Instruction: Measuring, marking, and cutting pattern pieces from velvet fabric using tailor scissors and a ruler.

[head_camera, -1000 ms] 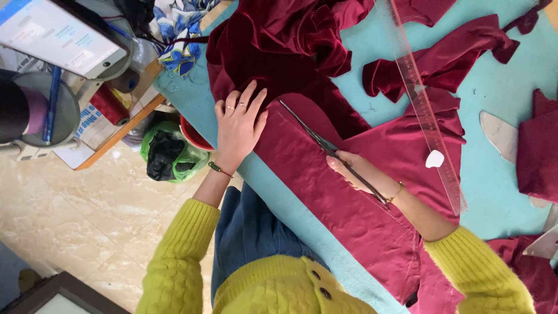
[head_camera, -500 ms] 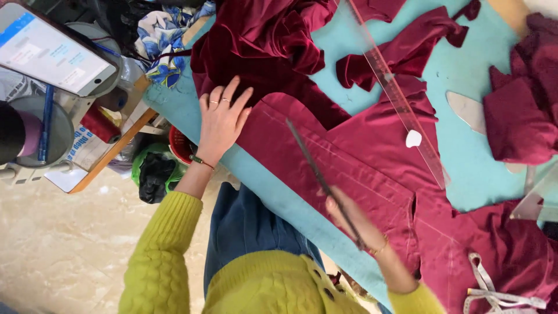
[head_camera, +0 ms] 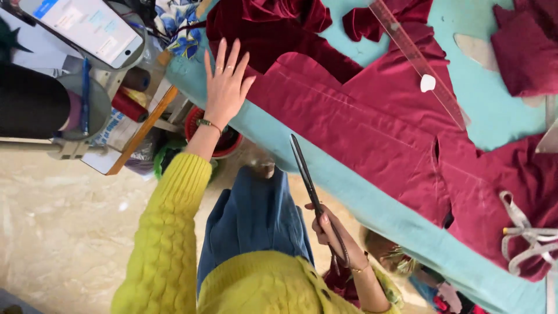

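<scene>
One pair of scissors [head_camera: 314, 192], one clear ruler [head_camera: 419, 61], one white chalk piece [head_camera: 428, 83] (resting beside the ruler), one phone [head_camera: 87, 26], one large cut panel of red velvet [head_camera: 372, 128], two hands: left hand [head_camera: 225, 87], right hand [head_camera: 331, 229]. Two red thread spools [head_camera: 131, 106].

Viewpoint: one head-worn camera, looking steeply down over the wearer's own yellow sleeves and lap.
Facing: toward the counter [head_camera: 372, 203], which runs slantwise from far left to near right.
Nearness: close, arm's reach; floor [head_camera: 70, 232] fills the near left.
Shared view: none, a single view only.
</scene>
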